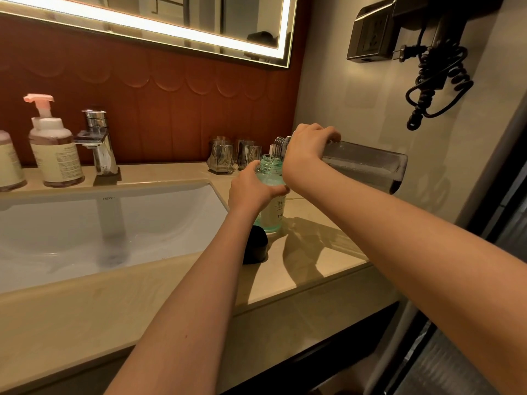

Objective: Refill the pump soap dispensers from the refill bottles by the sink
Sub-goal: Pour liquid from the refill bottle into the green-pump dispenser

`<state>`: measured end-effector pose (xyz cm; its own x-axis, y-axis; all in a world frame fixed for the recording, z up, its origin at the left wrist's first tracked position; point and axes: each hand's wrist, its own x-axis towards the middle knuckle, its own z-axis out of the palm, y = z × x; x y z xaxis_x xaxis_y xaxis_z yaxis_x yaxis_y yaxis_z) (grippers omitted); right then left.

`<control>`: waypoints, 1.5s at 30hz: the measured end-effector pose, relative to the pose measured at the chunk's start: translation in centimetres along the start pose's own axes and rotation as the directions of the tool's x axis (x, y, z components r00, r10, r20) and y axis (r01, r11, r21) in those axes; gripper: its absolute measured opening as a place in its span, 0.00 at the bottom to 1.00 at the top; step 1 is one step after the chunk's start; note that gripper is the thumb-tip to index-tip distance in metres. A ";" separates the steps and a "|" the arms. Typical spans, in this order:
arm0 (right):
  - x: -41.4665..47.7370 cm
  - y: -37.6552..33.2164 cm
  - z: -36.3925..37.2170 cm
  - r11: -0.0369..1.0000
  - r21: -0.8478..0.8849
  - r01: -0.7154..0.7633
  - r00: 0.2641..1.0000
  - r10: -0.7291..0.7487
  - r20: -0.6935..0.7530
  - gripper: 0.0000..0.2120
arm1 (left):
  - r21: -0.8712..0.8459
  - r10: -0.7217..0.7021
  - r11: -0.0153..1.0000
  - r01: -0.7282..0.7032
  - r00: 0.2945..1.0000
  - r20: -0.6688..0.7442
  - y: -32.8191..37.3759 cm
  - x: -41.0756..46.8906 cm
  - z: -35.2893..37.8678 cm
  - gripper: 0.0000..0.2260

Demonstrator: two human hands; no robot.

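Note:
A green-tinted dispenser bottle point(272, 212) stands upright on the counter point(313, 252) right of the sink, its pump off and its threaded neck bare. My left hand point(252, 189) grips its shoulder. My right hand point(306, 149) holds a clear refill bottle point(368, 163) tipped on its side, its open mouth just above the dispenser's neck. Clear liquid lies along the refill bottle's lower side. A black cap point(255, 248) stands on the counter in front of the dispenser, partly behind my left forearm.
The white sink point(85, 223) and chrome tap point(98, 141) are to the left. A pink-topped pump bottle point(54, 143) and another bottle point(8, 163) stand at the far left. Two glass tumblers point(233, 155) sit behind the dispenser. A coiled cord point(436, 81) hangs on the right wall.

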<state>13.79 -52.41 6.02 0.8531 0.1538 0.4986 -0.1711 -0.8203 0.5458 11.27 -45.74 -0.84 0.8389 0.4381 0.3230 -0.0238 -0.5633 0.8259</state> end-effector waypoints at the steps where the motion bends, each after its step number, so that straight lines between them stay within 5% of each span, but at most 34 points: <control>1: 0.0 0.0 0.0 1.000 -0.001 -0.001 1.000 0.001 -0.001 0.22 | -0.001 -0.001 1.000 0.001 1.000 0.000 0.0 0.0 0.0 0.40; 45: -0.2 0.1 -0.2 1.000 -0.006 0.014 1.000 -0.014 0.004 0.26 | 0.105 0.006 0.994 -0.008 1.000 0.027 0.2 -0.5 -0.5 0.40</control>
<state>13.48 -52.45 6.08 0.8572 0.1636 0.4883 -0.1618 -0.8145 0.5571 10.59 -45.69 -0.60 0.8531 0.4158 0.3150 0.0265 -0.6376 0.7699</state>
